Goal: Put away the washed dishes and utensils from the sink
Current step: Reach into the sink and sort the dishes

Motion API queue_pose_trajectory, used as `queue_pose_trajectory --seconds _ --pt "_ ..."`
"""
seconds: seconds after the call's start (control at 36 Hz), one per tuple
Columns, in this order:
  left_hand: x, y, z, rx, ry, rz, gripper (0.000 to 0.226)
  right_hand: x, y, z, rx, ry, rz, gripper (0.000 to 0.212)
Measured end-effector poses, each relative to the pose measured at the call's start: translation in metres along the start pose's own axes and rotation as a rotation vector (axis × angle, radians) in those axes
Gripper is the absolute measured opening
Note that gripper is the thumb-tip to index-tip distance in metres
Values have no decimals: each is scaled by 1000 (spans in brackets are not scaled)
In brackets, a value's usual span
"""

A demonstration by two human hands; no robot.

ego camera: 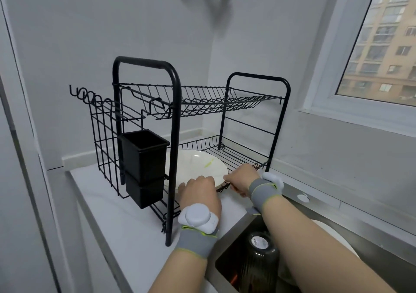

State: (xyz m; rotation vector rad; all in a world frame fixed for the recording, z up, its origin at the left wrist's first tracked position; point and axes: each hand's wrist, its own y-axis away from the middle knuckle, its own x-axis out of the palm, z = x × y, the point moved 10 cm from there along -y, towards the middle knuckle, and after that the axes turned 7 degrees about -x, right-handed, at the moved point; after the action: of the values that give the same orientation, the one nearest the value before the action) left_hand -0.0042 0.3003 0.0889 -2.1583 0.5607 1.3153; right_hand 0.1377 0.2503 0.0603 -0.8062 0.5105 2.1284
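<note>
Plate in rack, left hand and right hand gripping its rim; front post and utensil holder just left.

A white countertop bears a black 2-tier metal wire dish rack, just left of a stainless steel sink. A round white plate lies on the rack's lower tier.

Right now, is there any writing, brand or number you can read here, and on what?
No text here can be read.
Round label on the base of the upturned dark cup in the sink: printed marks, too blurred to read.
</note>
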Motion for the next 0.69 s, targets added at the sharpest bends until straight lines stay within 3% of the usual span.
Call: queue_pose_trajectory --seconds 0.14,0.31,0.42,0.53,0.69 --pt "2 -6 5 -53 30 14 26 -1 5 2 -49 30 38 46" --pt "3 -7 6 -72 59 19 25 -23 14 0 -151 -91 -140 24" --pt "-1 -4 -10 7 121 -3 24 -37 28 -2 -167 -40 -175 17" --pt "-2 13 -58 189 222 -36 27 -63 54 -20 -165 80 -218 33" --pt "4 38 -126 380 266 46 24 -104 90 -57 -115 169 -290 36"
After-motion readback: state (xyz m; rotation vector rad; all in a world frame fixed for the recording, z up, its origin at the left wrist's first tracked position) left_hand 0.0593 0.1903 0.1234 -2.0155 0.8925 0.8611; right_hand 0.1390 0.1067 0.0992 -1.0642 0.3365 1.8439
